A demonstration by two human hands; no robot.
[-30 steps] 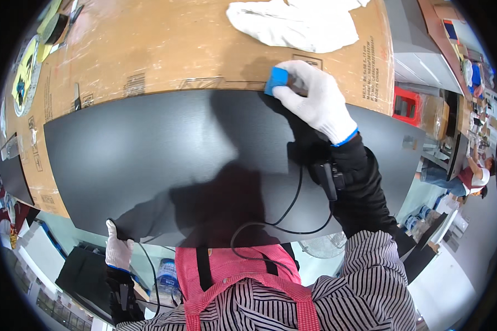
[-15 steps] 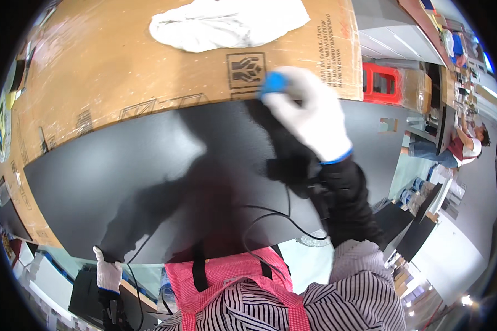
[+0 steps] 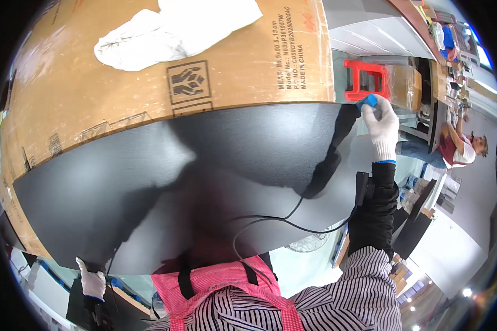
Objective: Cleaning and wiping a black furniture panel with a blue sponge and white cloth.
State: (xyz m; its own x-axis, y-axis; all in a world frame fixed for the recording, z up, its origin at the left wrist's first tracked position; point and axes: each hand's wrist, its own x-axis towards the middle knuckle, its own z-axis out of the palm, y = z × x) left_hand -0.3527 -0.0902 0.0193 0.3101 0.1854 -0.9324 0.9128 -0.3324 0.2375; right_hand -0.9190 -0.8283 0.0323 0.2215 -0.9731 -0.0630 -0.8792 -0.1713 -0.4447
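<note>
Black panel (image 3: 248, 143) lies flat, far edge on cardboard (image 3: 237, 71), near edge by the person's pink apron (image 3: 215, 281). Right hand (image 3: 382, 129), white glove: thumb and fingers pinching a small blue block (image 3: 368, 101) at the panel's far right corner; contact with the edge too small to tell. Left hand (image 3: 93, 282), gloved, at the near left edge, thumb up against it; other fingers unclear, so can't tell if it grips. White cloth (image 3: 176, 36) on the cardboard, beyond the panel. Black cable (image 3: 281, 219) runs over the panel. Red stool (image 3: 364, 80) just past the block.
</note>
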